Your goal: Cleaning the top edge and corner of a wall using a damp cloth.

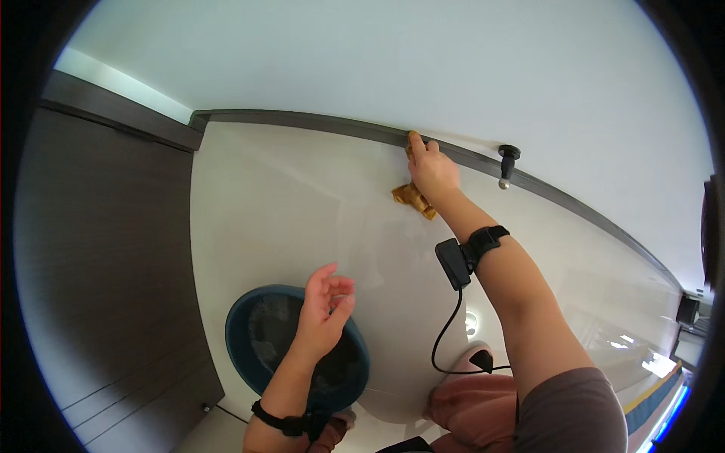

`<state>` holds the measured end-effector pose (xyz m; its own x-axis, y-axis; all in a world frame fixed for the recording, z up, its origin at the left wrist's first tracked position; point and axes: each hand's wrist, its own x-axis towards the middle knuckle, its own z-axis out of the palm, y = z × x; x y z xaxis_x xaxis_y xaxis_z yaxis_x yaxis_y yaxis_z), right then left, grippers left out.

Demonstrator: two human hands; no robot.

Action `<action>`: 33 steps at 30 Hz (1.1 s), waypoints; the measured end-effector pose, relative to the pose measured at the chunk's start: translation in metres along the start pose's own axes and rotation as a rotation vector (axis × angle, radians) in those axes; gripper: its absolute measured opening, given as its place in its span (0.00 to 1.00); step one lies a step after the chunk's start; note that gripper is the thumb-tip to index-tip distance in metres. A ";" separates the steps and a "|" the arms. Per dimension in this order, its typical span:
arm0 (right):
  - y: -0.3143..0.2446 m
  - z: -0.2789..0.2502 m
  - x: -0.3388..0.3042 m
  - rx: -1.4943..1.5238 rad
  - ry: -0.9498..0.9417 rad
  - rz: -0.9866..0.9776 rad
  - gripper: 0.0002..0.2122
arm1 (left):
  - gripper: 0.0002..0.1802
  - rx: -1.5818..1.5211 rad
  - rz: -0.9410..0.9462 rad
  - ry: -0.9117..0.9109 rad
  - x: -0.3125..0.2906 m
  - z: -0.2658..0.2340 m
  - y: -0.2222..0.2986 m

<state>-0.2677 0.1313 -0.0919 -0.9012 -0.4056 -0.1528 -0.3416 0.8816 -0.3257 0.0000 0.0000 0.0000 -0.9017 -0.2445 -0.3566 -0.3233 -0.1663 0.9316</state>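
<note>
My right hand [434,170] reaches to the foot of the wall and presses a yellow-brown cloth [411,198] against the dark baseboard [302,118]. Part of the cloth shows above the fingertips, and a loose end hangs out below the palm over the floor. Over the right side of a dark teal bucket [240,343] hovers my left hand [325,313], its fingers loosely curled and apart, with nothing in them. Inside the bucket is water with some suds on it; my left hand and forearm hide part of it.
A black door stop [509,162] sticks out from the white wall [453,68], just right of my right hand. Dark wood door [113,249] stands at the left. Glossy pale floor tiles [264,196] lie below. A black cable [436,340] hangs from my right wrist device.
</note>
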 end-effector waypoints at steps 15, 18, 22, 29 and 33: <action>0.108 -0.012 -0.050 -0.218 0.145 0.273 0.24 | 0.24 0.024 0.076 -0.099 0.019 0.012 0.023; 0.146 -0.021 -0.057 -0.205 0.118 0.287 0.24 | 0.24 0.073 0.040 -0.150 0.026 0.034 0.035; 0.178 -0.039 -0.071 -0.221 0.131 0.314 0.24 | 0.23 0.121 0.058 -0.214 0.037 0.054 0.039; 0.222 -0.056 -0.098 -0.258 0.119 0.416 0.25 | 0.22 0.207 0.112 -0.296 0.043 0.092 0.058; 0.266 -0.053 -0.115 -0.288 0.266 0.460 0.25 | 0.22 0.208 0.119 -0.336 0.045 0.105 0.053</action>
<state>-0.2691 0.4256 -0.1118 -0.9967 0.0745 0.0323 0.0742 0.9972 -0.0101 -0.0883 0.0805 0.0408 -0.9687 0.0810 -0.2346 -0.2312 0.0490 0.9717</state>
